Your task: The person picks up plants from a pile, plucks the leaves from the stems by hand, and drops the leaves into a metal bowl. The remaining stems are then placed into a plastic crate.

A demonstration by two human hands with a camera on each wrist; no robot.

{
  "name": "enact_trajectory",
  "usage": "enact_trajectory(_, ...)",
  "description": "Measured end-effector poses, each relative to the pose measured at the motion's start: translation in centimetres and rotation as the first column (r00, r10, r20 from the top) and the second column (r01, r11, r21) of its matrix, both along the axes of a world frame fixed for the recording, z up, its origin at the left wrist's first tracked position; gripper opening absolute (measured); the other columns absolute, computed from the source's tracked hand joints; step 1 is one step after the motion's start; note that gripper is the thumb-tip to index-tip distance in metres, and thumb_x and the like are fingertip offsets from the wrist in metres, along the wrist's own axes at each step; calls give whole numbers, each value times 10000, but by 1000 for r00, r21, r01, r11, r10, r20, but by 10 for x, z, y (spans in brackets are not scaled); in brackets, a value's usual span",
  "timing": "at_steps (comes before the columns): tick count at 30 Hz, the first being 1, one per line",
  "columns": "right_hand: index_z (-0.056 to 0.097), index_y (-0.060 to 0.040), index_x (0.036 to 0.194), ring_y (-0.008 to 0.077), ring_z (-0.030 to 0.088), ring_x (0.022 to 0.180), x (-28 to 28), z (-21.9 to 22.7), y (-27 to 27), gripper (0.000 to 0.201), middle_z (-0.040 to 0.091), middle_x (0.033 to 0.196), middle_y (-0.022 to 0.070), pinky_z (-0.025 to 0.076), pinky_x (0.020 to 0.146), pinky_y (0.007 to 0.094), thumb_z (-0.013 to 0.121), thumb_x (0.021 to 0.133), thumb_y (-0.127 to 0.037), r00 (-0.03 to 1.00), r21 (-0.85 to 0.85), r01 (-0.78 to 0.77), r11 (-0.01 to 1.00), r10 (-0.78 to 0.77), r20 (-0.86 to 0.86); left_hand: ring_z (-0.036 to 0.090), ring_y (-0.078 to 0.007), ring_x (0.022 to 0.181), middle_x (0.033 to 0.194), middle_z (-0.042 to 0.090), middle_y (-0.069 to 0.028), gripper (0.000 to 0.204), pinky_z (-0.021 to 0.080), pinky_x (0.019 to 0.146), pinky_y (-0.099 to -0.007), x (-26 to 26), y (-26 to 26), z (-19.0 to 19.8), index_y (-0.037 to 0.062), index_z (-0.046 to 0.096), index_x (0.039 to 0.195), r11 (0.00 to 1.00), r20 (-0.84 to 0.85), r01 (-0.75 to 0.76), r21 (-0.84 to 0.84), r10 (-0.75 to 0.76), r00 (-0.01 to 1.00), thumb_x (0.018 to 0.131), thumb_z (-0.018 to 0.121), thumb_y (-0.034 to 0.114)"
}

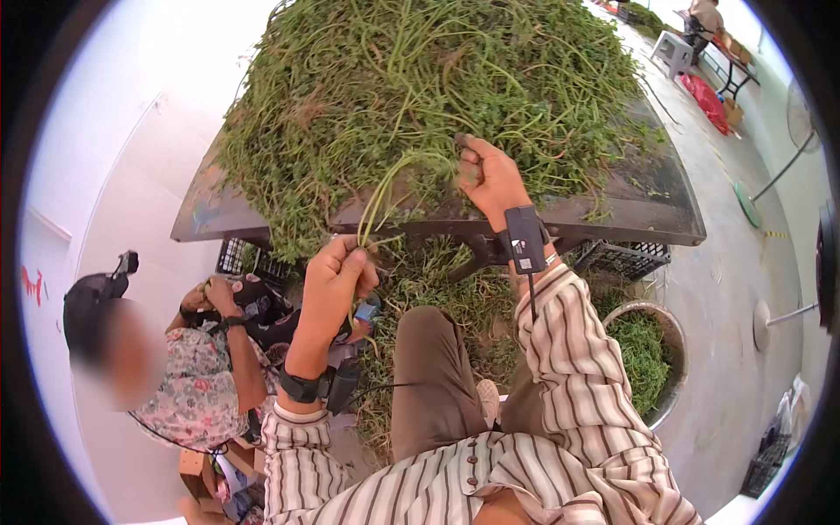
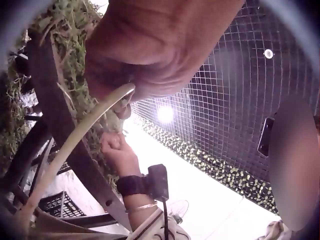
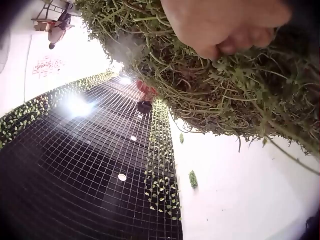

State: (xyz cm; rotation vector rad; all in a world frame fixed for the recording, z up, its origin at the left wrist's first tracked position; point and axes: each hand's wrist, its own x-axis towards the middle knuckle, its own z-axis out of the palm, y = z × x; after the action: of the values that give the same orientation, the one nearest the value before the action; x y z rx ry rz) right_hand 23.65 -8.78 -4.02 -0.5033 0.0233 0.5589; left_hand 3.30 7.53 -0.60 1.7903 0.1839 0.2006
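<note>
A few long green plant stems [image 1: 379, 199] arch between the two hands. My left hand [image 1: 331, 282] grips their lower ends between thumb and curled fingers, just off the table's near edge. In the left wrist view a thick pale stem [image 2: 70, 145] runs down from under that hand. My right hand [image 1: 494, 182], higher and to the right, has its fingers curled at the other end of the stems, at the front of a big heap of leafy greens [image 1: 429, 87]. In the right wrist view the right hand [image 3: 225, 27] overlaps the heap, its fingertips partly hidden.
The heap lies on a dark table [image 1: 647, 197]. Loose greens cover the floor beneath, beside black crates [image 1: 626, 258]. A round tub [image 1: 681, 350] of greens stands right of my knees. Another person [image 1: 197, 376] sits close on the left. Fans [image 1: 761, 324] stand at right.
</note>
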Motion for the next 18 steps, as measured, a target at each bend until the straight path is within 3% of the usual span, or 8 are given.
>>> enact_trajectory(2,471,28,1095,64,284,506,-10,3,1,236,351,646,-24,260,428,214,479,913,-122,997,-33,-37,999,39,61,470,-76,530,672,550,-14,175,393,489,-213,-2,3,0,7,545,932,988,22,-116,-98,118,993,922,452,155)
enact_trajectory(3,471,28,1095,64,284,506,-15,5,2,236,351,646,-24,260,428,214,479,913,-122,996,-37,-55,998,58,67,470,-76,530,672,550,-14,175,393,489,-213,-1,4,-2,7,545,932,986,27,-133,-102,137,990,922,452,155)
enact_trajectory(7,523,7,1030,47,295,509,-45,17,9,198,351,636,-43,257,434,196,485,912,-148,945,-178,-86,980,137,296,427,-42,499,714,549,-14,155,330,412,-180,7,0,-2,8,531,957,942,85,-159,-297,192,978,920,464,143)
enact_trajectory(9,559,-24,960,41,303,487,-61,26,13,176,396,622,-36,254,427,211,529,886,-181,896,-331,-47,942,187,403,369,-19,474,690,525,-5,149,275,386,-164,14,-1,-3,10,515,973,905,127,-70,-420,136,983,922,461,140)
enact_trajectory(11,561,-46,882,30,310,470,-67,26,16,152,396,599,-47,254,421,196,543,881,-197,852,-344,-49,938,219,476,324,-9,460,675,502,2,143,236,374,-160,19,-5,-1,9,503,978,898,138,-73,-434,146,980,922,460,134)
enact_trajectory(14,518,-82,772,13,297,459,-71,30,17,161,373,580,-72,228,405,185,569,868,-202,891,-324,74,943,84,447,320,-8,452,662,494,9,131,228,372,-161,26,-5,-1,12,517,939,888,161,-92,-450,181,970,915,477,134)
enact_trajectory(15,518,-82,772,13,297,459,-69,31,15,161,373,580,-72,228,405,185,569,868,-202,892,-324,75,943,82,445,312,-9,442,663,499,4,155,235,377,-167,29,-2,-4,14,521,926,899,173,-100,-426,189,967,917,488,166)
enact_trajectory(18,547,-64,831,9,295,481,-65,33,6,95,374,602,-76,253,419,183,569,868,-149,901,-193,223,956,-126,415,303,-12,425,649,500,0,187,239,377,-177,34,-2,-5,18,528,898,912,180,-123,-392,207,962,914,508,203)
